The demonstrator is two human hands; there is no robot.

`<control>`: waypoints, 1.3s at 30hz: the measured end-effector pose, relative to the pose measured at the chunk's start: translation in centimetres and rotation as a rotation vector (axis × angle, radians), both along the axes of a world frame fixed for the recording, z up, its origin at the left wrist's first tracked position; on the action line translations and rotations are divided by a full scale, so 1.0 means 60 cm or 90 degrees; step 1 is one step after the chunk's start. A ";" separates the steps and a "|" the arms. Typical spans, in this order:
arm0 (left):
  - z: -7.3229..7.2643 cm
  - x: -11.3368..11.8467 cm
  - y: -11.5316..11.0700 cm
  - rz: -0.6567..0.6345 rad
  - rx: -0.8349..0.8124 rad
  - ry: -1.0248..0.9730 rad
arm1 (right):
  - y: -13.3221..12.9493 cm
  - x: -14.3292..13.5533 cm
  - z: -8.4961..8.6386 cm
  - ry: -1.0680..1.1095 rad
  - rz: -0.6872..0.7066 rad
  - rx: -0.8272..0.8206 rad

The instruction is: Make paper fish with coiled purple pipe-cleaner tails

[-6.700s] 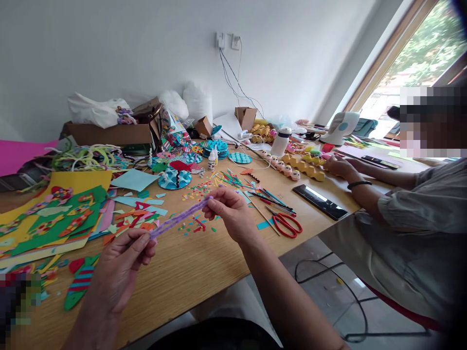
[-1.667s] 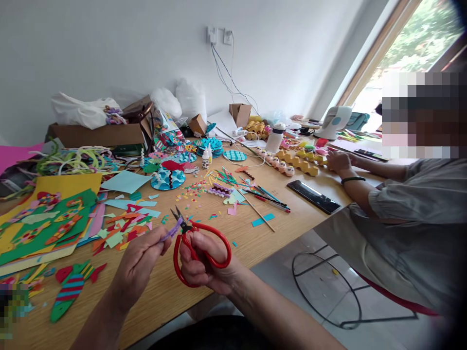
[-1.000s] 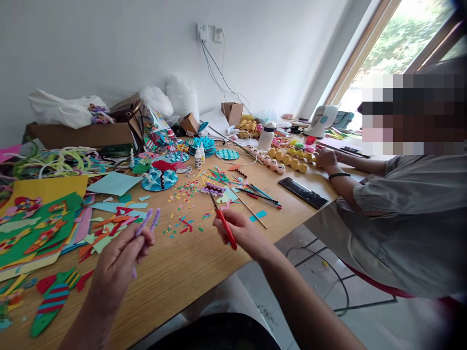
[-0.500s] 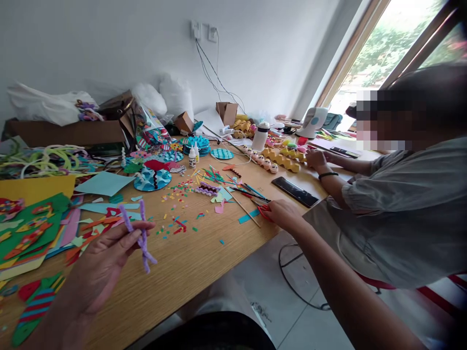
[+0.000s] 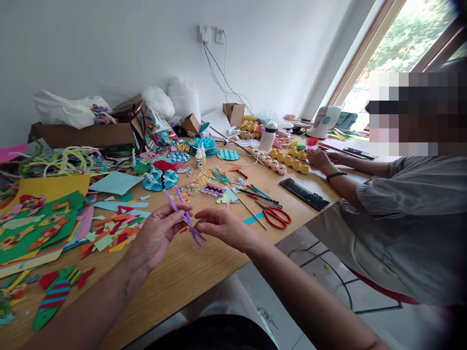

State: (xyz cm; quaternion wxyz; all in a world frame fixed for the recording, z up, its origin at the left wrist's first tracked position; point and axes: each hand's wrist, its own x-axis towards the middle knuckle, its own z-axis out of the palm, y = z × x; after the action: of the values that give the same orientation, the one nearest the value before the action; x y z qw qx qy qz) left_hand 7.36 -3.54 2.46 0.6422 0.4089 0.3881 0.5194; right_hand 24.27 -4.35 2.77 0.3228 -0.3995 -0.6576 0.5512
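Note:
Between the thumb and fingers of my left hand (image 5: pixel 164 228) is a purple pipe cleaner (image 5: pixel 187 218), bent into crossing strands that stick out above and below the grip. My right hand (image 5: pixel 221 226) is beside it, fingers curved and a little apart, with the fingertips close to the lower strands; whether they touch it I cannot tell. Red-handled scissors (image 5: pixel 279 217) lie on the table to the right of my right hand. Behind my hands sits a small purple and brown piece of twisted pipe cleaners (image 5: pixel 213 189).
A wooden table (image 5: pixel 204 272) holds coloured paper scraps (image 5: pixel 113 226), a glue bottle (image 5: pixel 199 159), blue discs (image 5: pixel 160 180), brushes (image 5: pixel 262 194) and a black phone (image 5: pixel 304 193). At right sits a person in a grey shirt (image 5: pixel 412 204), hands by yellow egg-carton strips (image 5: pixel 290 160).
My right hand has let go of the scissors, leaving them on the table, and has come left to the pipe cleaner. My left hand has moved right and slightly up with it.

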 end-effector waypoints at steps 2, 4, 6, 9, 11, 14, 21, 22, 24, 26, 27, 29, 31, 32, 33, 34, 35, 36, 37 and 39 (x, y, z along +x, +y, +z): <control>-0.007 0.006 0.004 0.008 -0.006 -0.021 | 0.012 -0.015 -0.010 0.055 -0.004 -0.042; -0.014 0.007 0.006 0.008 -0.017 -0.029 | 0.022 -0.021 -0.020 0.093 -0.005 -0.068; -0.019 0.008 0.008 0.008 -0.025 -0.037 | 0.028 -0.024 -0.027 0.117 -0.011 -0.080; -0.023 0.011 0.011 0.015 -0.028 -0.051 | 0.030 -0.029 -0.037 0.169 -0.037 -0.121; -0.023 0.014 0.013 0.019 -0.031 -0.063 | 0.032 -0.032 -0.043 0.209 -0.048 -0.164; -0.023 0.015 0.014 0.030 -0.053 -0.083 | 0.038 -0.028 -0.048 0.245 -0.087 -0.195; -0.021 -0.006 0.023 0.062 -0.119 -0.107 | 0.053 0.052 -0.026 -0.085 -0.212 0.081; -0.019 -0.011 0.026 0.064 -0.119 -0.108 | 0.051 0.067 -0.021 -0.155 -0.228 0.117; -0.013 -0.020 0.033 0.070 -0.107 -0.104 | 0.046 0.093 -0.014 -0.332 -0.239 0.201; -0.009 -0.027 0.040 0.080 -0.091 -0.095 | 0.040 0.112 -0.016 -0.506 -0.211 0.264; -0.009 -0.029 0.043 0.086 -0.084 -0.089 | 0.037 0.119 -0.019 -0.575 -0.190 0.276; -0.012 -0.030 0.047 0.089 -0.074 -0.074 | 0.035 0.128 -0.029 -0.669 -0.155 0.259; -0.019 -0.028 0.049 0.081 -0.070 -0.055 | 0.035 0.130 -0.036 -0.720 -0.143 0.238; -0.023 -0.026 0.050 0.073 -0.067 -0.044 | 0.035 0.128 -0.036 -0.723 -0.149 0.242; -0.027 -0.024 0.049 0.062 -0.062 -0.033 | 0.035 0.124 -0.033 -0.705 -0.156 0.255; -0.029 -0.021 0.049 0.054 -0.057 -0.022 | 0.036 0.116 -0.028 -0.664 -0.163 0.271; -0.030 -0.018 0.048 0.047 -0.050 -0.013 | 0.036 0.105 -0.021 -0.603 -0.166 0.289; -0.030 -0.015 0.047 0.042 -0.044 -0.004 | 0.037 0.091 -0.012 -0.529 -0.164 0.302; -0.029 -0.013 0.047 0.041 -0.038 0.004 | 0.038 0.073 -0.003 -0.455 -0.154 0.299; -0.024 -0.011 0.048 0.052 -0.026 0.015 | 0.046 0.034 0.012 -0.350 -0.131 0.292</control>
State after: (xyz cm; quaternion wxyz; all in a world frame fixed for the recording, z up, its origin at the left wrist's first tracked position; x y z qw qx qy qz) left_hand 6.72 -0.65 1.04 0.6239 0.3856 0.4228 0.5322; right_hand 26.31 -1.56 3.52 0.2692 -0.5137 -0.7826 0.2263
